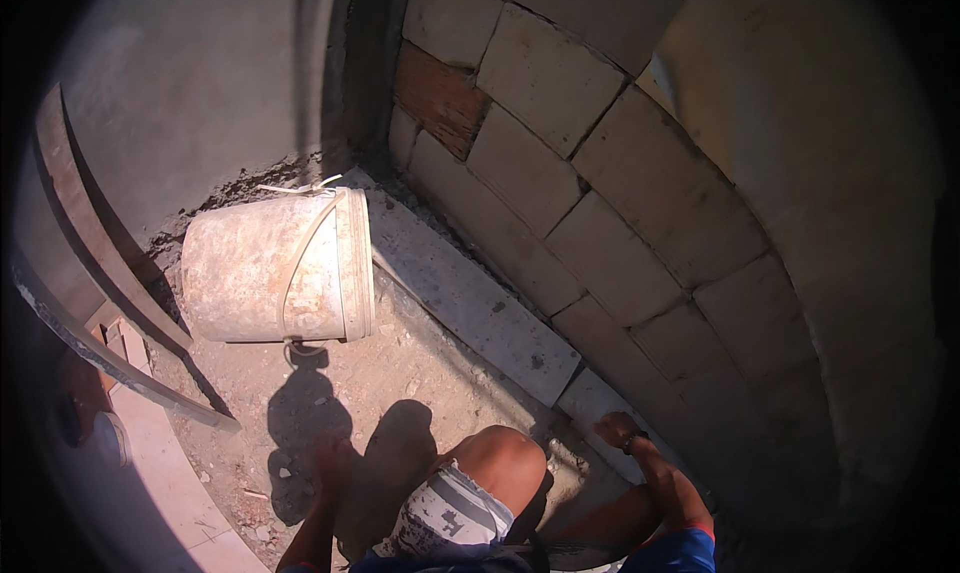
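My right hand (616, 430), with a dark band round its wrist, is low over the pale floor-level tile strip (500, 323) along the foot of the wall. Its fingers look stretched out and I see nothing in them; whether they touch the tile I cannot tell. My left hand (334, 459) is over the dusty ground beside my bent knee (505, 463). Dark shadow blurs its fingers. Ahead of it a dirty white plastic bucket (265, 268) lies on its side, its handle hanging across it.
A wall of large pale tiles (620, 253) rises on the right, one patch (440, 93) reddish brown. Grey plaster (210, 73) covers the far wall. On the left are curved-looking bars (100, 243), light floor tiles (150, 453) and part of another person's foot (105, 438). Rubble bits litter the ground.
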### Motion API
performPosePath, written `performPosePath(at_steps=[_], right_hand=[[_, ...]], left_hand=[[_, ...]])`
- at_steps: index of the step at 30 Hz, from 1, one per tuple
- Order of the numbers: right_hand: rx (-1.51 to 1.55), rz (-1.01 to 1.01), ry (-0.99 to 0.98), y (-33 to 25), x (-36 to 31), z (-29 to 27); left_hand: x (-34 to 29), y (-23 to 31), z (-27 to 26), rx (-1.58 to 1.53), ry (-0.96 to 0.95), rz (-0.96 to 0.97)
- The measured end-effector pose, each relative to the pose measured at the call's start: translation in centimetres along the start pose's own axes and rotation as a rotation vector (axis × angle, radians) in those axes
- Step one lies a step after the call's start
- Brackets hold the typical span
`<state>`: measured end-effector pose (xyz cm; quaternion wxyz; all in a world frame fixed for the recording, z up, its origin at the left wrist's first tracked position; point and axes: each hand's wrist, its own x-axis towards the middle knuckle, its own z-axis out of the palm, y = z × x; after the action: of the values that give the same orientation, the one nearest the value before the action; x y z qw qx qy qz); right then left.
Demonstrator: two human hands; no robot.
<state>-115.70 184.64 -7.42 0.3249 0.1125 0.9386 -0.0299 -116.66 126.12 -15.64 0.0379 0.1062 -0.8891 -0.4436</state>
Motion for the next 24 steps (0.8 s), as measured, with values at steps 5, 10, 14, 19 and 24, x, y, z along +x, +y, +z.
performPosePath(at_steps=[5,10,14,19,24], right_hand=[[0.134,-0.015,0.067,1.0,-0.1,0.2],[0.199,-0.012,0.088,2.4,-0.2,1.5],[0.304,-0.071,0.079,2.9,0.0,2.2],[0.401,-0.024,0.077,4.1,-1.6,2.1],[0.398,0.109,-0.035,3.5,-2.9,0.0]], left_hand=[[-0.3,1.4,1.4,-0.078,-0.193,-0.074],[0.9,2.8,3.6,-0.096,-0.281,-0.1],[3.5,8.1,6.6,-0.333,-0.271,-0.036],[6.0,15.9,7.5,-0.246,-0.341,0.229],[6.8,19.3,8.2,-0.254,-0.463,0.261]])
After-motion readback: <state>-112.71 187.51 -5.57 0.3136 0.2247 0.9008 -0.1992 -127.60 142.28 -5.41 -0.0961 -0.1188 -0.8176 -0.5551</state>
